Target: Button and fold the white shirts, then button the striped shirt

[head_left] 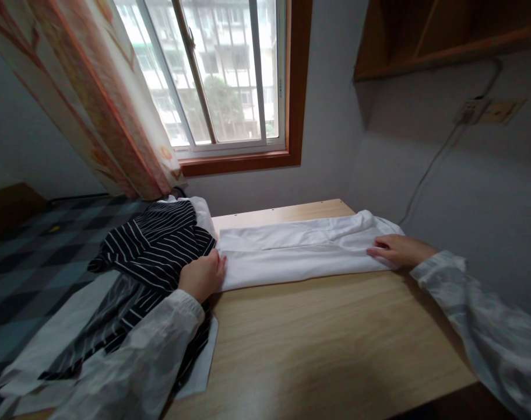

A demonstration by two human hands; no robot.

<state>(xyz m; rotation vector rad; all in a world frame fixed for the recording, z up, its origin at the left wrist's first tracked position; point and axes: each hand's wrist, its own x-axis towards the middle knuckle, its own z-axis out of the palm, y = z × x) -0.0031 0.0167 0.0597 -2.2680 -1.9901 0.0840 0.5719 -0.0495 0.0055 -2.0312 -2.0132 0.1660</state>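
A white piece of clothing (291,248), folded into a long strip, lies across the wooden table (326,332). At its left end, my left hand (204,274) is closed on the edge, fingers curled around the cloth. My right hand (398,251) grips the right end, thumb and fingers together on the fabric. Some creases run along the strip, and its right end is bunched up near the wall. Just left of my left hand is a black garment with white stripes (160,239), loosely heaped and partly behind my left forearm.
White cloth or paper (73,315) lies under the striped garment. A checked bedspread (11,268) spreads at the left, below a patterned curtain (103,99). Behind the table are a window (230,76) and wall; a shelf (449,41) and a cable (431,157) are at the right.
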